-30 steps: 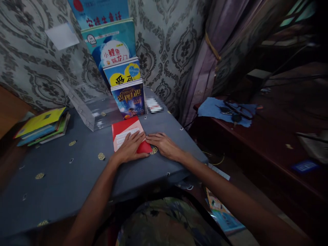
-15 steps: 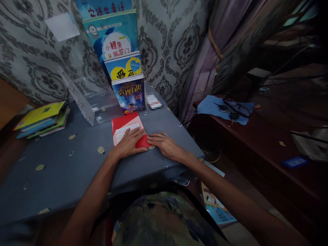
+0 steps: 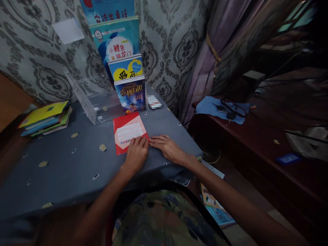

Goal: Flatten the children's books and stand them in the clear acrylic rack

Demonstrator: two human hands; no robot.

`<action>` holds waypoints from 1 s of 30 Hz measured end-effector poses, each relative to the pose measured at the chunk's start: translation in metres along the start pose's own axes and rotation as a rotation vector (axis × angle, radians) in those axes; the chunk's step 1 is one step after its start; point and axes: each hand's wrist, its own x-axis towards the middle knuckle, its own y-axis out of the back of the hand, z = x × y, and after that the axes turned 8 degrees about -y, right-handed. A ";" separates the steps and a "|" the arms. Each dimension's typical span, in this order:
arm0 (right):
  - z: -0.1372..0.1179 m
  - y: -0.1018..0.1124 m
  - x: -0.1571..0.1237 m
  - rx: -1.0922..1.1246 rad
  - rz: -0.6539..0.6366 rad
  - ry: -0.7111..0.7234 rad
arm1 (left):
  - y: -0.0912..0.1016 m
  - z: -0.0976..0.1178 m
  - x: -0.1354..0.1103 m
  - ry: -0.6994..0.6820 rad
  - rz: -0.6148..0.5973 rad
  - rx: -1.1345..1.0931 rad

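A thin red booklet [image 3: 128,131] with a pale label lies flat on the grey-blue tablecloth [image 3: 64,164], just in front of a clear stand. My left hand [image 3: 136,153] covers the booklet's near right corner, fingers curled at its edge. My right hand [image 3: 166,147] lies flat on the cloth beside that corner, fingers stretched toward the booklet and touching its edge. Behind the booklet stand tiered books, the front one a dark fantasy cover [image 3: 130,94], with a yellow and blue one [image 3: 125,69] above it.
A clear acrylic stand [image 3: 89,102] holds the upright books against the patterned wall. A pile of flat books [image 3: 46,118] lies at the table's left. A dark wooden bench [image 3: 256,136] with a blue cloth [image 3: 217,107] stands right. A magazine [image 3: 215,208] lies on the floor.
My left hand slid back off the booklet's middle to its near right corner, uncovering the label. The right hand stayed beside it.
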 end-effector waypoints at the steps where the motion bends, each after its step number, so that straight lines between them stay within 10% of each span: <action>1: -0.001 0.000 0.000 -0.011 -0.005 -0.004 | -0.001 0.008 -0.003 0.039 -0.002 -0.001; 12: -0.012 -0.009 -0.008 -0.095 0.018 -0.114 | -0.004 0.030 -0.030 0.183 0.029 -0.107; 30: -0.020 -0.022 -0.011 -0.163 0.081 -0.086 | 0.003 -0.004 -0.107 0.388 0.148 0.018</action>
